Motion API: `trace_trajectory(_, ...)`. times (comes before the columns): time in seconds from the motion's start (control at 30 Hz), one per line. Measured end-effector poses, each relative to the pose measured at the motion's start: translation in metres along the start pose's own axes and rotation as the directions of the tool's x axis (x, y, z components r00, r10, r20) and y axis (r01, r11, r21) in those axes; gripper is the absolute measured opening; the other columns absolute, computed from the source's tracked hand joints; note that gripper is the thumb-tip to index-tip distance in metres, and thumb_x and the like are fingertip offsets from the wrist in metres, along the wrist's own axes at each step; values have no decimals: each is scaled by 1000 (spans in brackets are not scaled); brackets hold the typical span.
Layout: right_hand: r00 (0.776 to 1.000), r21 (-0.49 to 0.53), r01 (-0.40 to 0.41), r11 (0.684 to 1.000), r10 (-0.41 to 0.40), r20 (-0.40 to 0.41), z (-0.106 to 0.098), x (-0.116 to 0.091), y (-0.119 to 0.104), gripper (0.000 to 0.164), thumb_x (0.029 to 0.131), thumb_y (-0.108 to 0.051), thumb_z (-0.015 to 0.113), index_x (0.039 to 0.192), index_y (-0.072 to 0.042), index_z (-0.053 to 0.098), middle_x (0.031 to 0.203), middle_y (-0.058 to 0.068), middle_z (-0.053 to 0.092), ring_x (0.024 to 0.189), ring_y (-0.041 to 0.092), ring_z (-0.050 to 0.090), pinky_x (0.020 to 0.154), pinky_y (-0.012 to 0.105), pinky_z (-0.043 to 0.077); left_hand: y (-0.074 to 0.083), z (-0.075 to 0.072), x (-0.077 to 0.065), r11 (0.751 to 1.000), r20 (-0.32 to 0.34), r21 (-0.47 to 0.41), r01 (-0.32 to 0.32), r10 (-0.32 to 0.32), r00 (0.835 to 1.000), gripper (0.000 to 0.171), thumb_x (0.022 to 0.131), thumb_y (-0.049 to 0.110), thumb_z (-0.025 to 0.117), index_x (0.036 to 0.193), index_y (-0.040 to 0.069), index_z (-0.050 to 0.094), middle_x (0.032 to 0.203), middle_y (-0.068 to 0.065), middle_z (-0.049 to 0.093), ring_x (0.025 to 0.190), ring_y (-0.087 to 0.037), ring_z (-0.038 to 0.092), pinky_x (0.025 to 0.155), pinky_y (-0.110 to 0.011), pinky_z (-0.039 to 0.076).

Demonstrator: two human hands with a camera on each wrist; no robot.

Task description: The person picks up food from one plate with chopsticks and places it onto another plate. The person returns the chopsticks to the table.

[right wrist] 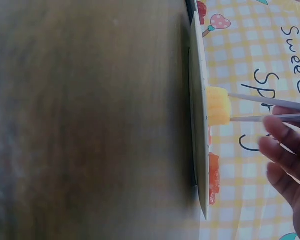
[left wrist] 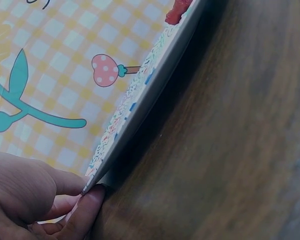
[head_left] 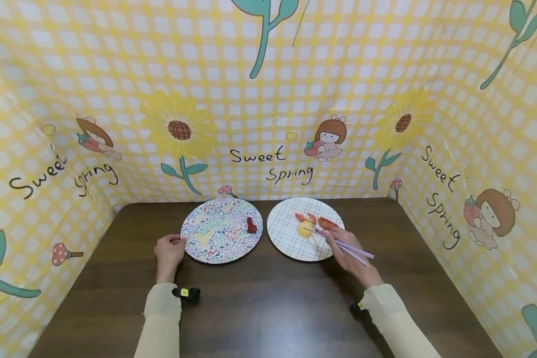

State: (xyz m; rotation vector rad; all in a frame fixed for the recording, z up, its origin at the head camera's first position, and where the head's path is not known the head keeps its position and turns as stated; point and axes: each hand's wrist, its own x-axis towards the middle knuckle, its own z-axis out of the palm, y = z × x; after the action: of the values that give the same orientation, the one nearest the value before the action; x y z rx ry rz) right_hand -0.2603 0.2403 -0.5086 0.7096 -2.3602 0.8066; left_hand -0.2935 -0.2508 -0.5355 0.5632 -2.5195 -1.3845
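My left hand pinches the left rim of a round plate with a multicolored squiggle pattern, thumb and fingers on either side of its edge in the left wrist view. Toward that plate's right side lies a dark red piece. In my right hand is a pair of lilac chopsticks, whose tips reach a yellow chunk of food. The chunk sits on a white plate with a grid pattern. Behind and right of it on this plate are orange-red pieces; the hand partly covers the plate's right side.
Both plates stand side by side near the back edge of a dark wooden table. A yellow checked cloth with printed flowers and figures hangs behind and along both sides. Each wrist wears a small black camera.
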Motion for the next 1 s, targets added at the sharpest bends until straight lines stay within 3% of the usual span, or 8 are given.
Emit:
trace_trajectory(0.17, 998, -17, 44, 999, -44, -33, -1, -3, 1, 20, 99, -8, 63, 81, -5, 71, 73, -2, 58, 64, 11, 51, 58, 29, 46, -1, 0, 1, 1000, -13, 0, -10, 10, 1000, 35, 99, 19, 62, 118, -10, 68, 114, -30, 69, 111, -43, 59, 94, -53, 46)
trace_trajectory(0.47, 999, 4, 19, 1000, -19, -41, 0, -7, 0, 12, 98, -7, 65, 95, -7, 76, 81, 1, 66, 72, 14, 59, 64, 34, 50, -2, 2, 1, 1000, -9, 9, 6, -6, 1000, 35, 99, 20, 62, 118, -9, 68, 114, -29, 70, 111, -42, 59, 92, -52, 47)
trace_trajectory(0.77, 986, -72, -21, 997, 33, 164, 1, -5, -6, 25, 102, -18, 61, 87, -4, 75, 93, 6, 69, 79, 19, 63, 70, 38, 52, -1, 1, 1, 1000, -15, 6, 4, -4, 1000, 34, 99, 19, 62, 118, -9, 68, 114, -29, 70, 111, -41, 60, 94, -52, 46)
trace_trajectory(1.0, 983, -161, 72, 984, -42, 180, -4, 2, -8, 20, 99, -18, 64, 88, -7, 76, 86, 2, 65, 71, 15, 57, 65, 34, 51, -1, 2, 0, 1000, -4, 8, 15, -15, 1000, 35, 99, 19, 62, 118, -9, 67, 114, -29, 69, 109, -41, 60, 91, -51, 48)
